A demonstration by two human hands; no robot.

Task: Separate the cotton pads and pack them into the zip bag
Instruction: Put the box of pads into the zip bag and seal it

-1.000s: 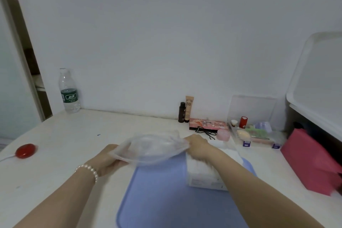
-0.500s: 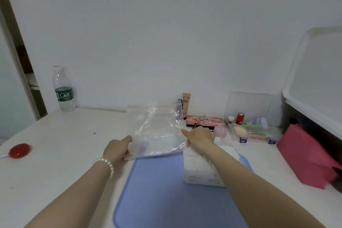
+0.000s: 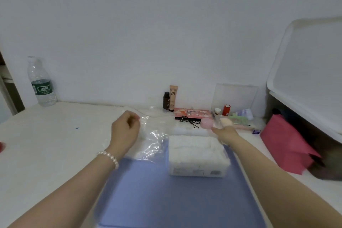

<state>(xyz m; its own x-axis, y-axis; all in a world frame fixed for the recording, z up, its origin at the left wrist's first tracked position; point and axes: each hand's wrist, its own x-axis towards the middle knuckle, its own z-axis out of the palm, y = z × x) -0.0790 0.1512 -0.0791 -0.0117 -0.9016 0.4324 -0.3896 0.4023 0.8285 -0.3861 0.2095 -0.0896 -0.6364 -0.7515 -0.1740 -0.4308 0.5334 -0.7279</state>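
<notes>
The clear zip bag [image 3: 153,139] lies flat on the white table, its near corner over the blue mat [image 3: 166,196]. Some white shows inside it. My left hand [image 3: 125,132], with a pearl bracelet on the wrist, hovers over the bag's left part. Its fingers are curled and their tips pinch the bag's far edge. To the right of the bag, an opened pack of white cotton pads [image 3: 196,153] stands on the mat. My right hand [image 3: 226,133] is at the pack's far right corner, fingers loose, holding nothing.
A water bottle [image 3: 41,83] stands at the back left. Along the wall are two cosmetic tubes [image 3: 171,99], a flat palette [image 3: 192,113], a pink round case [image 3: 207,123] and a clear organiser [image 3: 235,114]. A red bag [image 3: 285,140] and a white bin [image 3: 311,72] are on the right.
The zip bag, held up between both hands before, now lies flat on the table. My right hand has left it and moved right, past the cotton pad pack.
</notes>
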